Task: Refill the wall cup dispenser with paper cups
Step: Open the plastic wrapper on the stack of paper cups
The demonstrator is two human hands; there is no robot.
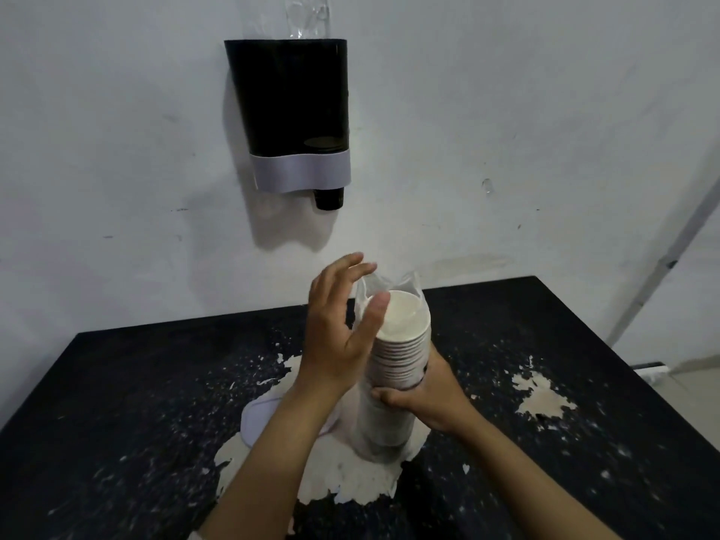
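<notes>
In the head view, one stack of paper cups (399, 344) stands upright on the black table (117, 403), inside a clear plastic sleeve (389, 284) that is open at the top. The right hand (424, 399) grasps the stack around its middle, fingers curled on the sleeve. The left hand (343, 325) is released, with straight fingers spread beside the top of the stack; the thumb lies near the rim of the top cup and the fingertips are at the loose edge of the plastic.

The step in hand is, I think, to free the cups from the sleeve. To do it well, the right hand should keep the stack steady without squeezing the rims, while the left hand pushes the plastic down evenly, so that the cups stay nested and straight.

The wall cup dispenser (290, 111) hangs above, well apart from the hands. It looks nearly empty.

The count: one dispenser, one dark cup (329, 198) showing at its bottom outlet, one stack, one sleeve, two hands. A white lid-like piece (257, 418) lies on the table behind the left forearm. More clear plastic (306, 13) sticks out above the dispenser.
</notes>
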